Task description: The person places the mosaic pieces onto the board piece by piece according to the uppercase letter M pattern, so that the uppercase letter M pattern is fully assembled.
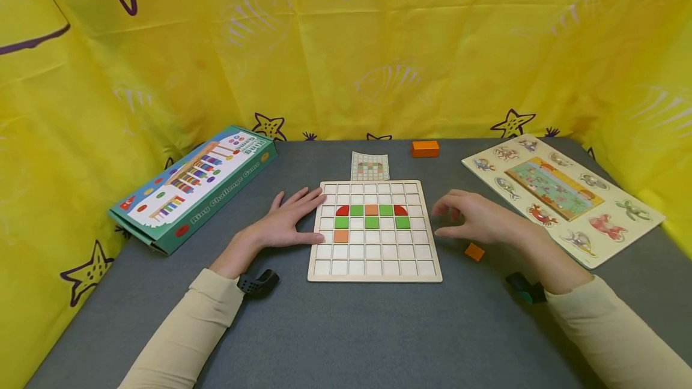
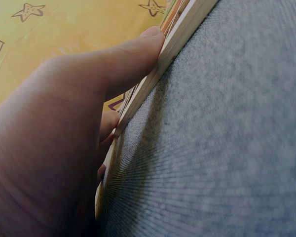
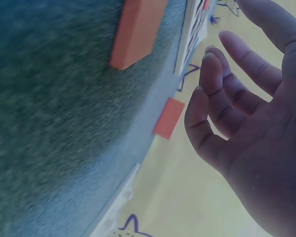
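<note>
A wooden grid board (image 1: 373, 275) lies flat in the middle of the table, with red, green and orange pieces set in some of its squares. My left hand (image 1: 285, 221) rests its fingertips and thumb on the board's left edge, fingers spread; the left wrist view shows the thumb (image 2: 133, 54) against the rim. Just off the board's right edge my right hand (image 1: 476, 216) hovers, fingers loosely bent and nothing between them, as the right wrist view confirms. A small orange square piece (image 1: 474, 251) lies on the table below that hand. A printed pattern card (image 1: 370, 166) lies at the board's far edge.
An orange block (image 1: 424, 149) sits at the back of the grey table (image 1: 346, 335). At the left lies a green Ring Challenge Game box (image 1: 216, 197). A sea-animal puzzle board (image 1: 562, 197) occupies the right side, close to my right forearm. Yellow cloth (image 1: 346, 65) hangs behind.
</note>
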Demonstrator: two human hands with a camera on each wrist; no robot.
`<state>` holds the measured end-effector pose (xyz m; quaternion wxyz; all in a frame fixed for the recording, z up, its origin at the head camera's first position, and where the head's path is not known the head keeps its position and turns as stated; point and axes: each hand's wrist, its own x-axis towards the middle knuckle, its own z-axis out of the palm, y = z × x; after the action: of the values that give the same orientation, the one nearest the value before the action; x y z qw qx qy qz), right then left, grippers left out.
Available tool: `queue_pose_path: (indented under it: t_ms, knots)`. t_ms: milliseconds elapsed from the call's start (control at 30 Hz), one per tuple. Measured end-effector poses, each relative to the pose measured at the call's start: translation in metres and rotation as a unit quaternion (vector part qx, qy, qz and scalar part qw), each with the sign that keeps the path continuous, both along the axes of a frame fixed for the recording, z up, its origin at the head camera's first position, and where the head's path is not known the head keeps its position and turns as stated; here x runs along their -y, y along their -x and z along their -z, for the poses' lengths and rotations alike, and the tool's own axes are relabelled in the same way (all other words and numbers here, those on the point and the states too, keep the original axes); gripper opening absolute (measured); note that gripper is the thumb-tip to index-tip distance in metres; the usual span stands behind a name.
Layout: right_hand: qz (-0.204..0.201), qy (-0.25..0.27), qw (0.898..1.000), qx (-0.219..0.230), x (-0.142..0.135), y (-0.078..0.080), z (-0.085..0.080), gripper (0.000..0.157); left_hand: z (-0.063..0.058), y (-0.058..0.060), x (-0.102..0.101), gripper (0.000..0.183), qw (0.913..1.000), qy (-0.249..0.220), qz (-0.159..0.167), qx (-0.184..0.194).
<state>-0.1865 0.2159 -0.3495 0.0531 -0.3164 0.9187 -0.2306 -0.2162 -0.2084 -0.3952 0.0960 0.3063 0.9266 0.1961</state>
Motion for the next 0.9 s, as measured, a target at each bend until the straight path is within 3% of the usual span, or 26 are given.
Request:
queue_pose_path:
  t_ms: [900]
  knots:
    - [0.009,-0.005,1.0,-0.001,-0.044,-0.025,0.012,0.038,-0.001,0.0,0.001,0.096,1.0,0.001,-0.002,-0.001]
